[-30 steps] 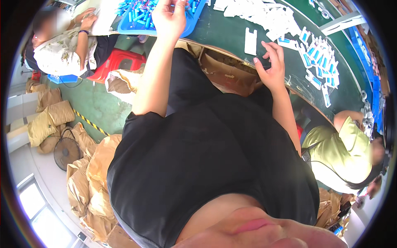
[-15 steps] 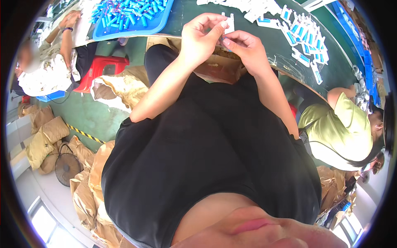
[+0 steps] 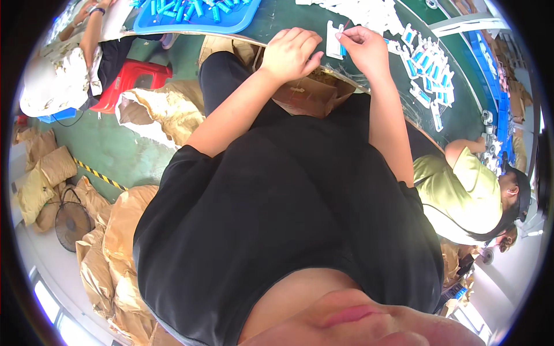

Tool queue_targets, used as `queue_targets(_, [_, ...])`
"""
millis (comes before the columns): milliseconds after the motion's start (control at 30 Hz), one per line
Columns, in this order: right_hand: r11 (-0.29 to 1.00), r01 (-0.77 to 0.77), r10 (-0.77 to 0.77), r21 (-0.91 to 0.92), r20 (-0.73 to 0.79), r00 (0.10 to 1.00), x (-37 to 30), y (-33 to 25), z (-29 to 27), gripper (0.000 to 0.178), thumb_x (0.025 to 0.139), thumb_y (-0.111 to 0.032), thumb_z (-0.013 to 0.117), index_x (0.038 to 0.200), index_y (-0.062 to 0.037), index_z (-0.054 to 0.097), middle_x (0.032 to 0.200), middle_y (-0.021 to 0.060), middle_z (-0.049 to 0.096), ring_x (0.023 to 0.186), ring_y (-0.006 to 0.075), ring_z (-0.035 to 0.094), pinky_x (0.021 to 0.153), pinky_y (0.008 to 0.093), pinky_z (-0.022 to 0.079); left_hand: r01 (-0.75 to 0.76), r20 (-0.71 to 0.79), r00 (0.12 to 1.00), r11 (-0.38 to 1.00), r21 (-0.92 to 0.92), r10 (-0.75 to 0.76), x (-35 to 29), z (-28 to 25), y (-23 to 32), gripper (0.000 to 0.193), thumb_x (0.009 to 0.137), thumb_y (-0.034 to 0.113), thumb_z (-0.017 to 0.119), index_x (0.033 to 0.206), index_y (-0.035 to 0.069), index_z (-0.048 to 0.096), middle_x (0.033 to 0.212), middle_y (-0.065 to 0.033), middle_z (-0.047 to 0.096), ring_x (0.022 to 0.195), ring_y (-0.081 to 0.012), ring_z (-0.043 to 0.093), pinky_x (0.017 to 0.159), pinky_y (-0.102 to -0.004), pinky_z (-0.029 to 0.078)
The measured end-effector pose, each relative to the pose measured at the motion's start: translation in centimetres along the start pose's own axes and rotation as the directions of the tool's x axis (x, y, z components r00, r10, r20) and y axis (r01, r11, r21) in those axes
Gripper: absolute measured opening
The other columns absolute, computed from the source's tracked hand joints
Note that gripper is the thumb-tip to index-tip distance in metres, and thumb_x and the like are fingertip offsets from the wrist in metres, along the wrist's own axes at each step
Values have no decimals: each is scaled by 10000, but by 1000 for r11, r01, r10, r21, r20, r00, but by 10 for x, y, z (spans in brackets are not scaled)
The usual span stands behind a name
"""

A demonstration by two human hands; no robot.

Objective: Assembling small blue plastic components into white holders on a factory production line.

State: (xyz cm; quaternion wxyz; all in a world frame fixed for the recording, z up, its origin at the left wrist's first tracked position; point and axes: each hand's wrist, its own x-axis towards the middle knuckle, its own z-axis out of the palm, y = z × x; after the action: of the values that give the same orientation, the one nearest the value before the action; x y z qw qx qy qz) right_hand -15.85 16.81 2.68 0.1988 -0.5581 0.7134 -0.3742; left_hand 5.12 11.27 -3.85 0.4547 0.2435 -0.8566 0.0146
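Note:
My right hand (image 3: 366, 49) pinches the edge of a small white plastic housing (image 3: 333, 41) over the green tabletop. A blue cylindrical cell shows in part at the housing's side, beside my fingertips. My left hand (image 3: 291, 53) is at the table's front edge, back up, with its thumb apart from the fingers; nothing shows in it. Right of my right hand lies a loose heap of white housings with blue cells (image 3: 428, 70). Beyond my hands, more white plastic parts (image 3: 369, 12) are piled.
At the left a blue tray (image 3: 196, 29) holds many blue cells with wires. A cardboard box (image 3: 311, 95) sits below the table edge. One person sits at the left near a red stool (image 3: 135, 81); another, in a yellow-green shirt (image 3: 461, 187), is at the right.
My hands have parted: the left moved off the housing, and the right shifted rightward with the housing in its pinch. The whole view has shifted slightly.

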Motion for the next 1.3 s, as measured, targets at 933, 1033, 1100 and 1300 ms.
queue_targets(933, [903,124,-205,-412,-160,966,-92,49,-69,131,923,-169,764,955,-46,730,875,142,669,876,363,673,777,471,531,209,-195,959,978,0,-205,31,-80,-42,218,863,67,736,1076,60,691,898,-89,691,762,-264,683,723,-392,564])
queue_targets(1033, [835,-48,-146,-549,-304,941,-94,78,-91,138,925,-189,759,978,-61,751,931,144,698,908,372,678,822,471,539,278,-156,953,952,129,-258,48,-99,-83,196,879,115,716,1070,77,739,901,-75,732,768,-286,717,737,-424,574])
queue_targets(1100, [765,-58,-282,-641,-414,866,-93,92,-98,162,917,-203,765,994,-60,761,982,148,712,948,368,681,841,475,541,390,-64,921,914,111,-385,49,-100,-98,254,888,175,718,1124,88,755,964,-101,742,845,-311,723,788,-438,580])
queue_targets(1300, [962,166,-250,-216,-456,854,-71,55,-81,230,913,-143,773,1122,-50,744,1030,137,726,912,289,712,792,405,565,388,101,882,830,401,-461,31,-61,-116,303,923,340,657,1090,138,809,1134,-84,765,1138,-337,669,962,-509,518])
